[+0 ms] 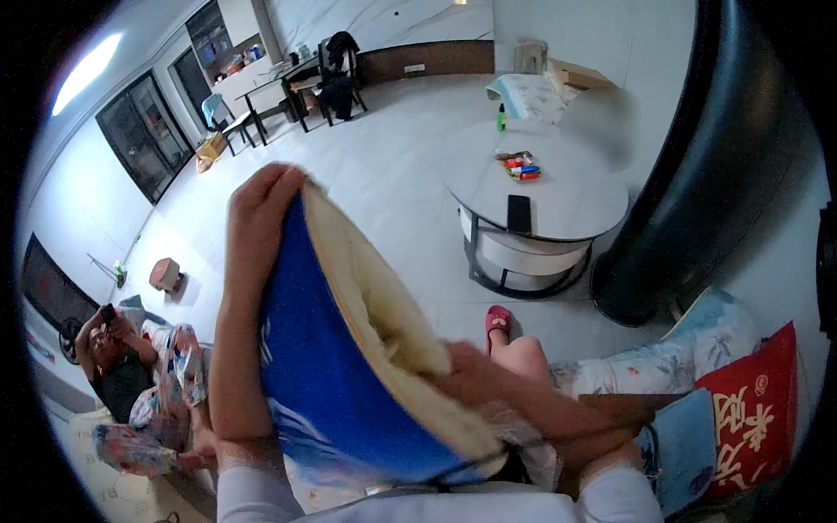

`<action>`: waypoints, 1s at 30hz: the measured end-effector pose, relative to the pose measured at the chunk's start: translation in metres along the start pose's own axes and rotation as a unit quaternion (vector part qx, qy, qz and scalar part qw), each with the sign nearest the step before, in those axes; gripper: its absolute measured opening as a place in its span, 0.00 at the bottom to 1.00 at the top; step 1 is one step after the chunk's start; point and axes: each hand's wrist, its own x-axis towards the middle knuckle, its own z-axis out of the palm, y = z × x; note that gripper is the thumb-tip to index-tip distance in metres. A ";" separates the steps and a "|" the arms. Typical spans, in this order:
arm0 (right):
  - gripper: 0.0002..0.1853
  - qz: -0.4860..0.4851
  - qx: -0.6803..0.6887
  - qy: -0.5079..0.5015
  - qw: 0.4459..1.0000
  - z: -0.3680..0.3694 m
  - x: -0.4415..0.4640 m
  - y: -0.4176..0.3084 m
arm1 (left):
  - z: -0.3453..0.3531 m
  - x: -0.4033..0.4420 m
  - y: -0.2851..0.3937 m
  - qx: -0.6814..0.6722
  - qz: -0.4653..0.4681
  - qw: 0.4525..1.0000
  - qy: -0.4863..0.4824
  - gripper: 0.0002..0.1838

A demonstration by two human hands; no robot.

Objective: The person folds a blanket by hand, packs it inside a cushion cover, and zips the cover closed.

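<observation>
A large blue fabric bag or cover (323, 366) with a cream-coloured lining (366, 296) stands tilted in front of me, its mouth gaping toward the right. At the top corner, my left hand (268, 196) is closed around the rim. My right hand (475, 375) is at the right side of the mouth, against the cream lining. Its fingers are blurred and partly hidden by the lining, so their grip does not show. Beneath my right forearm lies crumpled whitish, see-through material (532, 444). A dark cord or strap (475, 466) crosses the lower edge of the bag.
A round white table (558, 209) bears a phone (519, 213), colourful small packets (521, 166) and a green bottle (501, 118). Red (758, 410) and light blue (684, 453) cushions lie at my right. Another person (131, 375) reclines at left. A small brown stool (166, 274) stands farther off.
</observation>
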 end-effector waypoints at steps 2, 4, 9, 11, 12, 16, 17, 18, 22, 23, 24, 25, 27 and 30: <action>0.18 -0.058 0.132 0.082 0.986 0.052 0.008 0.002 | 0.025 0.019 -0.027 0.052 0.057 0.994 -0.075 0.15; 0.21 -0.125 0.036 0.097 0.987 0.083 0.012 0.013 | 0.060 0.018 -0.045 0.082 0.030 0.975 -0.203 0.13; 0.24 0.277 0.457 -0.043 0.844 0.185 -0.027 0.038 | 0.152 -0.061 -0.154 0.278 0.095 0.843 -0.450 0.10; 0.33 0.290 0.567 -0.146 0.757 0.165 -0.038 0.060 | 0.186 -0.119 -0.223 0.267 0.075 0.842 -0.463 0.10; 0.35 0.280 0.489 -0.075 0.823 0.150 -0.039 0.058 | 0.202 -0.137 -0.261 0.268 0.099 0.846 -0.451 0.10; 0.32 0.374 0.285 -0.027 0.882 0.094 -0.052 0.098 | 0.210 -0.158 -0.256 0.041 -0.101 0.924 -0.366 0.15; 0.30 0.387 0.290 -0.060 0.873 0.072 -0.050 0.105 | 0.212 -0.169 -0.259 -0.041 -0.174 0.933 -0.314 0.15; 0.28 0.404 0.198 -0.038 0.892 0.056 -0.041 0.107 | 0.213 -0.175 -0.261 -0.120 -0.244 0.929 -0.253 0.16; 0.23 0.267 -0.042 0.136 0.953 0.031 0.000 0.100 | 0.208 -0.171 -0.262 -0.041 -0.261 0.933 -0.245 0.13; 0.22 0.180 -0.104 0.223 0.953 0.036 0.012 0.102 | 0.210 -0.176 -0.270 -0.039 -0.261 0.934 -0.242 0.13; 0.22 0.175 -0.103 0.224 0.953 0.040 0.022 0.103 | 0.215 -0.183 -0.277 -0.082 -0.239 0.942 -0.222 0.13; 0.23 0.068 -0.181 0.226 0.955 0.046 0.031 0.103 | 0.217 -0.186 -0.281 -0.126 -0.217 0.947 -0.203 0.13; 0.26 0.014 -0.205 0.212 0.955 0.065 0.032 0.104 | 0.220 -0.195 -0.289 -0.229 -0.236 0.927 -0.180 0.13; 0.31 -0.004 -0.275 0.211 0.938 0.087 0.026 0.107 | 0.220 -0.190 -0.289 -0.215 -0.277 0.916 -0.195 0.13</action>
